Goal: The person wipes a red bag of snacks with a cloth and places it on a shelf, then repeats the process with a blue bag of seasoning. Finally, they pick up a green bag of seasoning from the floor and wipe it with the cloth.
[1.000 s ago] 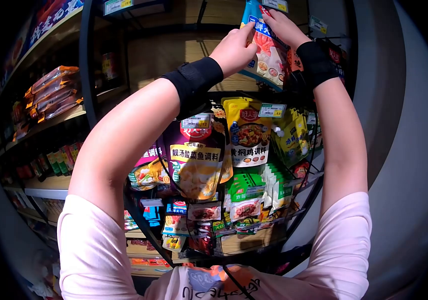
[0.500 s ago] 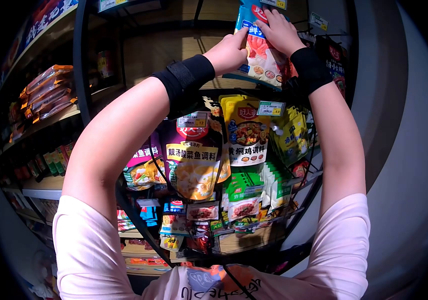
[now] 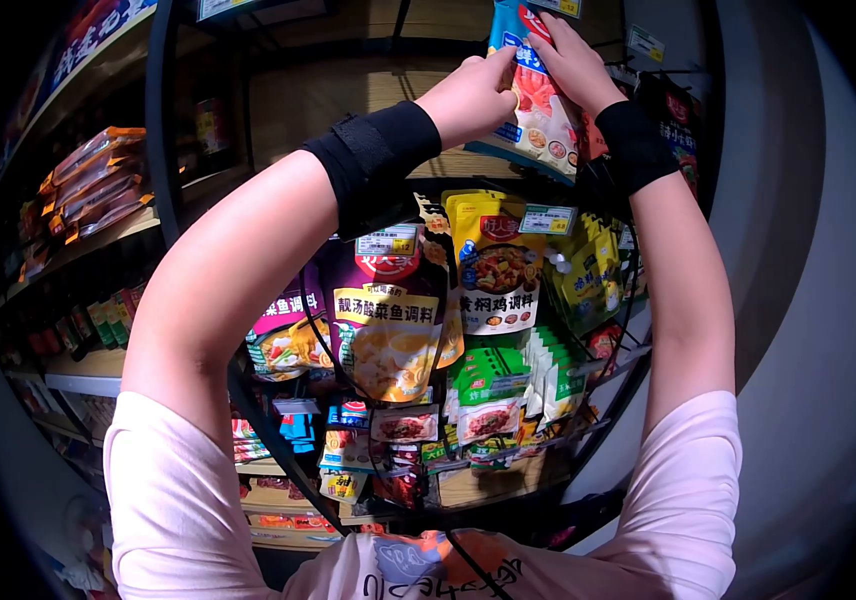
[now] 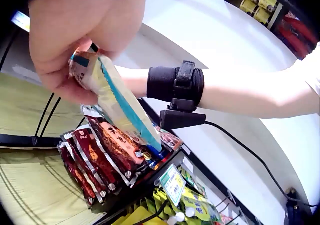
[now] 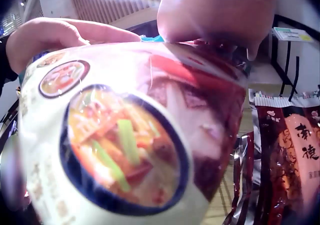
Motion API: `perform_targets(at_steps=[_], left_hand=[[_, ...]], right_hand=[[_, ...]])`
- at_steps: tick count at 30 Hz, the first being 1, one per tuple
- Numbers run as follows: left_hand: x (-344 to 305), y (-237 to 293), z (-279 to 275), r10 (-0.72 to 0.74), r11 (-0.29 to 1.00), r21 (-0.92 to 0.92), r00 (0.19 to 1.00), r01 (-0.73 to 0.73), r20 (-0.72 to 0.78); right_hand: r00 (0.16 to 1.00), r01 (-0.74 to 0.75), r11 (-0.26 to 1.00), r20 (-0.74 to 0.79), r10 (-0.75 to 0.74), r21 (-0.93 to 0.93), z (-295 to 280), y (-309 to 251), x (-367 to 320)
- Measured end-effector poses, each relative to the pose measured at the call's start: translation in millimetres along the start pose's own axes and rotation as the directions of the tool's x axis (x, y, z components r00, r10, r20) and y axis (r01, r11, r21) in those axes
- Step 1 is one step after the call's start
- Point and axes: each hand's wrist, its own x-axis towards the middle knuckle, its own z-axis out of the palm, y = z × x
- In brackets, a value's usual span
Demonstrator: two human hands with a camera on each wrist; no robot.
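A soup seasoning packet (image 3: pixel 538 112), blue along the top and side with pictured food bowls on its front, is held at the top of the head view. My left hand (image 3: pixel 468 98) grips its left edge, the forefinger over the front. Across the upper right part, my right hand (image 3: pixel 578 65) holds it too. In the left wrist view the packet (image 4: pixel 122 102) appears edge-on below the left hand (image 4: pixel 90 22). Its printed front (image 5: pixel 125 145) fills much of the right wrist view, where the right hand (image 5: pixel 215 14) covers the top edge.
Dark red seasoning packets (image 4: pixel 102 160) stand on the shelf beside the held packet. Below hang purple pouches (image 3: pixel 388 310), yellow pouches (image 3: pixel 498 260) and green packets (image 3: pixel 488 375), with price tags (image 3: pixel 548 219) projecting forward. A black shelf post (image 3: pixel 161 130) rises at left.
Both hands and the packet shifted slightly left and down in the head view, then back right a little. Both hands have stayed on the packet throughout.
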Motion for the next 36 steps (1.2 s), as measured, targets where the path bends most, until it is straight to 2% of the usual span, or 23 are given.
perform_targets(at_steps=[1,4,6,7,10,12,13,14,16,17,19,21,23,25,26,27,28,29,30,32,34,36], left_hand=[[0,1,1,-0.002,1.0,0.024,1.0,0.002,-0.01],[0,-2,1,0.025,0.993,0.12,0.999,-0.02,-0.044],[2,-7,-1,0.037,0.983,0.183,0.998,-0.026,-0.058],[4,-11,-4,0.033,0.991,0.13,0.998,-0.026,-0.05],[13,-22,-7,0.042,0.998,-0.034,0.997,-0.044,-0.059],[17,-30,-4,0.072,0.986,-0.143,0.991,-0.088,-0.113],[18,-31,-1,0.008,0.972,-0.234,0.995,-0.031,-0.099],[18,-33,0,-0.03,0.973,-0.232,0.996,0.009,-0.089],[19,-35,3,-0.104,0.971,-0.224,0.992,0.086,-0.068],[20,-36,3,-0.128,0.969,-0.215,0.992,0.125,0.001],[19,-32,1,-0.178,0.962,-0.188,0.975,0.201,0.132],[21,-44,10,-0.214,0.972,-0.072,0.966,0.225,0.142],[26,-61,20,-0.229,0.973,0.021,0.959,0.228,0.169],[31,-62,28,-0.364,0.931,0.052,0.906,0.361,0.217],[34,-62,32,-0.427,0.903,0.07,0.872,0.423,0.24],[44,-87,48,-0.369,0.929,0.088,0.91,0.359,0.187],[49,-83,51,-0.441,0.895,0.162,0.876,0.415,0.195],[54,-77,54,-0.511,0.853,0.236,0.837,0.466,0.196],[60,-72,58,-0.579,0.802,0.308,0.792,0.511,0.193],[76,-100,76,-0.612,0.789,0.317,0.718,0.527,0.331],[73,-92,72,-0.68,0.718,0.202,0.61,0.666,0.407],[71,-101,72,-0.676,0.711,0.22,0.565,0.667,0.473]], right_hand=[[0.999,-0.038,0.999,0.007,0.038,-0.021,2,1,-1],[0.999,-0.013,1.0,-0.039,0.014,0.009,8,3,-7],[0.995,0.084,0.991,-0.052,-0.089,-0.1,11,7,-6],[0.989,0.13,0.979,-0.055,-0.14,-0.156,12,8,-5],[0.995,-0.01,0.996,-0.101,0.001,-0.088,6,-7,0],[0.998,-0.035,0.99,-0.053,0.028,-0.136,-6,-17,5],[0.999,-0.047,0.986,-0.029,0.043,-0.159,-8,-18,5],[0.99,-0.081,0.985,0.106,0.098,-0.153,-6,-15,7],[0.909,-0.152,0.976,0.366,0.199,-0.155,-2,-8,12],[0.948,-0.084,0.971,0.283,0.147,-0.223,5,-6,4],[0.955,-0.101,0.985,0.264,0.136,-0.142,37,21,-3],[0.949,-0.158,0.987,0.268,0.164,-0.043,44,18,-8],[0.935,-0.143,0.987,0.318,0.158,-0.068,47,15,-14],[0.914,-0.153,0.986,0.37,0.166,-0.066,56,17,-19],[0.886,-0.184,0.982,0.429,0.179,-0.03,60,18,-24],[0.808,-0.267,0.961,0.559,0.185,0.068,52,6,-27],[0.716,-0.357,0.921,0.679,0.165,0.153,44,-4,-30],[0.675,-0.463,0.857,0.716,0.176,0.226,48,-3,-37],[0.794,-0.25,0.935,0.606,0.05,0.25,64,12,-47],[0.703,-0.35,0.904,0.707,0.08,0.246,51,-7,-55],[0.575,-0.443,0.889,0.797,0.181,0.118,33,-25,-61],[0.667,-0.291,0.943,0.741,0.077,0.164,45,-7,-75]])
